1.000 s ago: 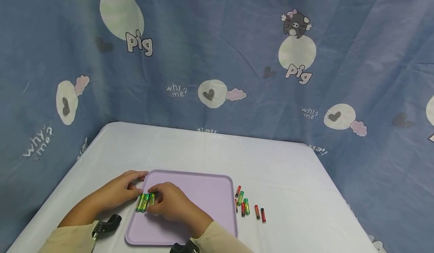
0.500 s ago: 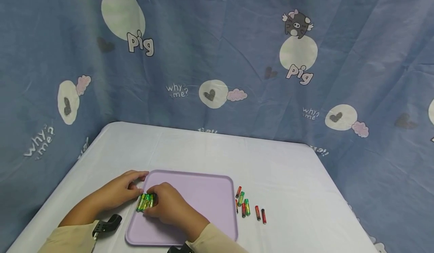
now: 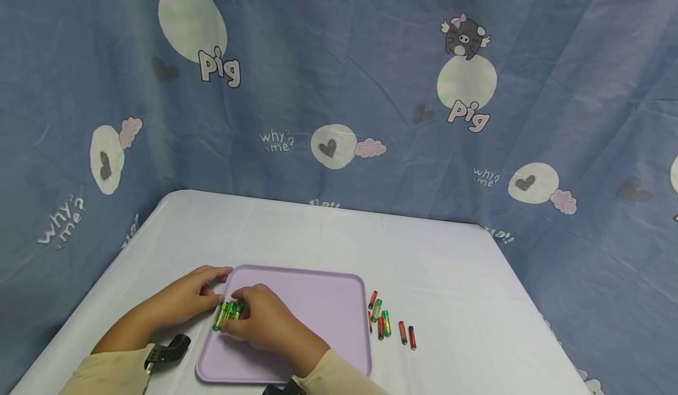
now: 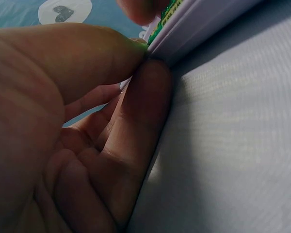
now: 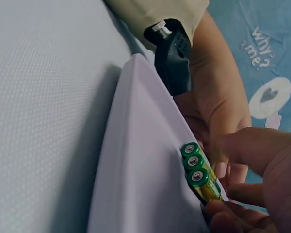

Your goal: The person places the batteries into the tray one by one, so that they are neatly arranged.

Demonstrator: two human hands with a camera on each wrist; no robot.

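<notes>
Beige fabric sleeves, two, near edge: left sleeve [image 3: 108,374], right sleeve [image 3: 341,377], a black wrist device at each cuff.

Tray [image 3: 296,362], lilac, rectangular with rounded corners and a raised rim; lies flat at the near left of the desk.

Right hand [image 3: 270,319], above the tray's left part; thumb at the near side and forefinger at the far side, its fingers clamped on the batteries between.

Green-and-gold cylindrical batteries [image 3: 222,314], at least three, side by side inside the tray along the left rim; remaining count hidden by the hand.

Left hand [image 3: 180,298], left of the tray; fingers and thumb apart, tips against the left rim.

Loose cylindrical batteries, right of the tray: five red-and-black [image 3: 403,332], two green [image 3: 386,324].

Desk [image 3: 450,277], white cloth cover.

Blue fabric curtain [image 3: 392,165], far side, printed with pigs, hearts and lettering.
</notes>
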